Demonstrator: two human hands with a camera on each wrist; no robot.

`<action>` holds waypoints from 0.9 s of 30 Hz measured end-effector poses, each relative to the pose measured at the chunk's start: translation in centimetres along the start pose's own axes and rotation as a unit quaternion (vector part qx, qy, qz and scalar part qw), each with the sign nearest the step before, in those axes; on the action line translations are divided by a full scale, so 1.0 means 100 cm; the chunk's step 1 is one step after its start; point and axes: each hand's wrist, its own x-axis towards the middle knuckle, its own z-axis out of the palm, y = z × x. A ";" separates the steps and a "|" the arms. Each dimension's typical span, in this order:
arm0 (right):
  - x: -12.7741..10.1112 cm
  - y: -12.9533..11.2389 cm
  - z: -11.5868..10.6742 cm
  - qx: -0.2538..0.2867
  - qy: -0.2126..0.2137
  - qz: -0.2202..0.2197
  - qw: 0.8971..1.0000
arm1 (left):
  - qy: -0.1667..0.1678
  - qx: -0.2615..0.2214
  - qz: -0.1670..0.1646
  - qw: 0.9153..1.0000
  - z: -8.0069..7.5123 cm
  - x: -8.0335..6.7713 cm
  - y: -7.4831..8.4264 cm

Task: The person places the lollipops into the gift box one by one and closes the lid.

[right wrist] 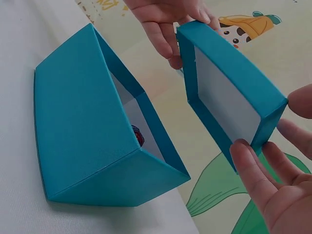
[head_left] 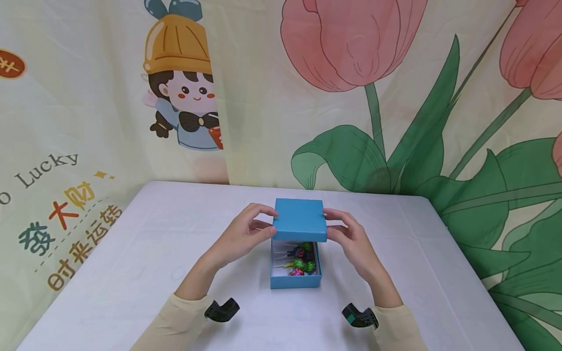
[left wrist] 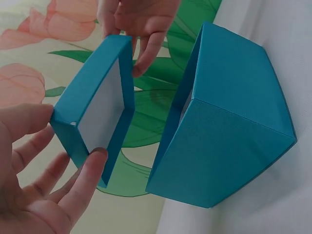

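Note:
A blue box lid [head_left: 300, 215] is held level in the air by both hands, one at each side. My left hand [head_left: 242, 234] pinches its left edge between thumb and fingers; my right hand [head_left: 351, 240] pinches the right edge the same way. Below and nearer to me stands the blue box [head_left: 296, 282], its top uncovered. Inside it lie several lollipops [head_left: 303, 265] in shiny green, red and dark wrappers, their white sticks pointing left. In the left wrist view the lid's white inside [left wrist: 105, 107] faces the box, with a gap between them. The lid hides the box's far part in the head view.
The box stands on a table with a white cloth [head_left: 175, 224]. Behind the table hangs a printed backdrop [head_left: 259, 97] with tulips and a cartoon figure. A black wrist strap [head_left: 222, 310] is by the left sleeve, another strap [head_left: 360, 316] by the right.

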 end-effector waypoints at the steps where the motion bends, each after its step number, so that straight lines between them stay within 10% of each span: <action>1: 0.000 0.000 0.000 -0.001 0.000 0.002 1.000 | -0.003 -0.001 -0.002 1.000 0.000 0.000 0.000; 27: 0.002 0.002 0.000 -0.093 -0.031 0.029 0.995 | -0.031 -0.035 -0.108 0.993 0.007 -0.001 -0.006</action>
